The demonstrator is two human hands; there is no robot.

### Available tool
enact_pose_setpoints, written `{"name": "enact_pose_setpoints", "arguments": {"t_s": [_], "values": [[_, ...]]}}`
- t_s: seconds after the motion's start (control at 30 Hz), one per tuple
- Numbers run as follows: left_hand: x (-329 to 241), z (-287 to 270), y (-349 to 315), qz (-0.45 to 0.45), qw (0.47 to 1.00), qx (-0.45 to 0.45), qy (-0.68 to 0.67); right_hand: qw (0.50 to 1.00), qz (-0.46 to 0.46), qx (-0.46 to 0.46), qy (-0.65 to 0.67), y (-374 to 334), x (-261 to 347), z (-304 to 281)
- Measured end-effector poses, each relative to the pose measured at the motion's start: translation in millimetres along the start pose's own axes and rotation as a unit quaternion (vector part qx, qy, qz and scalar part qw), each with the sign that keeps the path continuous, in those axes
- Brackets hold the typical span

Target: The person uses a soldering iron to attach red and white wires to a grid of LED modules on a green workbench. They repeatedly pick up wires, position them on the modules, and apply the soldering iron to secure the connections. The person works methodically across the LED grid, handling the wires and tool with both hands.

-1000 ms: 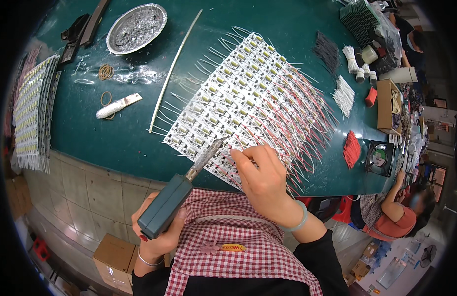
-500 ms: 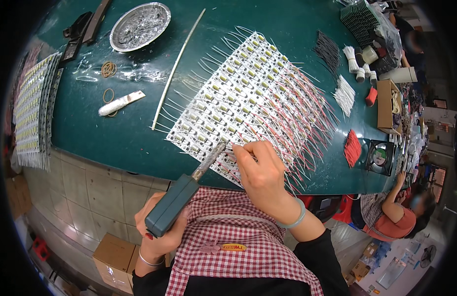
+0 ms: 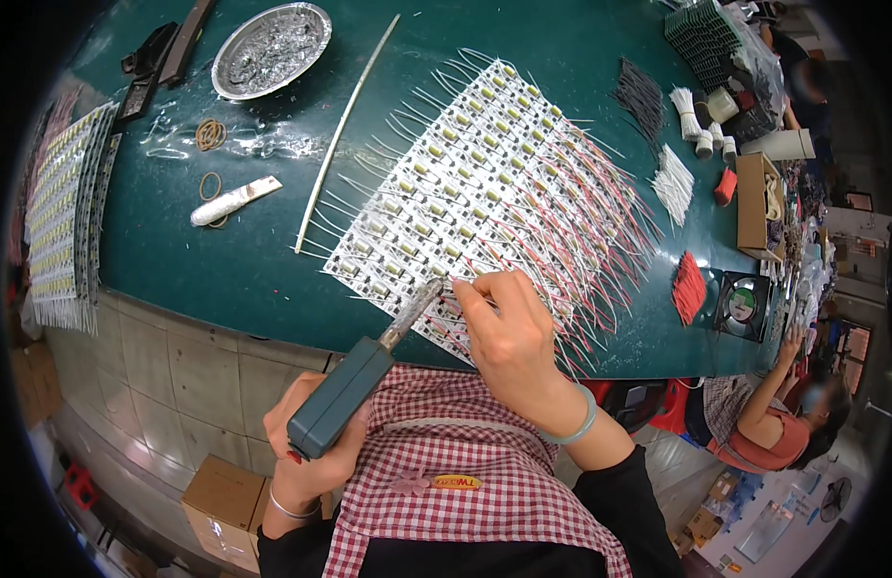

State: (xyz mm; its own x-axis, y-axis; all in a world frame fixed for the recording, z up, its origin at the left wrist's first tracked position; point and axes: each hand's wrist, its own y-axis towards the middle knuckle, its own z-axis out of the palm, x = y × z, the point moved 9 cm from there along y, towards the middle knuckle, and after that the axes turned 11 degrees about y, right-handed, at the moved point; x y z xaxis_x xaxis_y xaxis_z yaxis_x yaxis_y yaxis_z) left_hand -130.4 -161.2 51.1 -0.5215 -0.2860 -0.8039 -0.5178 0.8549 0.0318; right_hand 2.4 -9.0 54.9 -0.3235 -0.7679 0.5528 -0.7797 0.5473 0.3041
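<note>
My left hand (image 3: 316,433) is wrapped round the dark green body of a gun-shaped soldering iron (image 3: 342,397). Its foil-like grey barrel slants up and right, with the tip on or just above a white panel of small circuit boards (image 3: 446,197) near its front edge. Beside that tip, my right hand (image 3: 509,337) is closed in a pinch over the boards. A thin wire seems to be in its fingertips, but the fingers largely hide it. White wires stick out along the panel's left side; red and white wires (image 3: 600,212) fan out on its right.
Green table (image 3: 224,299) underneath. On the left are a metal bowl of scraps (image 3: 273,53), rubber bands (image 3: 211,135), a white-wrapped tool (image 3: 234,202) and stacked wired panels (image 3: 70,212); a thin rod (image 3: 345,135) lies beside the boards. Right: wire bundles (image 3: 688,289), a fan (image 3: 742,306), another person (image 3: 773,433).
The soldering iron has shifted very slightly, its rear end a little to the right. My right hand stays almost in place. The person at the right has raised an arm slightly.
</note>
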Motion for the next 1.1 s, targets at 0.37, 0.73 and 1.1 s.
{"name": "enact_pose_setpoints", "arguments": {"t_s": [0.37,0.73,1.1], "values": [[13.0,-3.9,-8.7,-0.013,1.000,-0.008,-0.017,0.999,-0.016,0.012,-0.031,2.4,4.8,1.8],[9.2,-7.6,-10.3,-0.025,0.999,0.003,-0.029,0.999,-0.017,0.002,-0.029,2.0,4.7,1.9],[11.4,-8.7,-17.6,-0.036,0.999,0.006,-0.018,1.000,-0.014,-0.010,-0.016,-2.1,4.4,-0.5]]}}
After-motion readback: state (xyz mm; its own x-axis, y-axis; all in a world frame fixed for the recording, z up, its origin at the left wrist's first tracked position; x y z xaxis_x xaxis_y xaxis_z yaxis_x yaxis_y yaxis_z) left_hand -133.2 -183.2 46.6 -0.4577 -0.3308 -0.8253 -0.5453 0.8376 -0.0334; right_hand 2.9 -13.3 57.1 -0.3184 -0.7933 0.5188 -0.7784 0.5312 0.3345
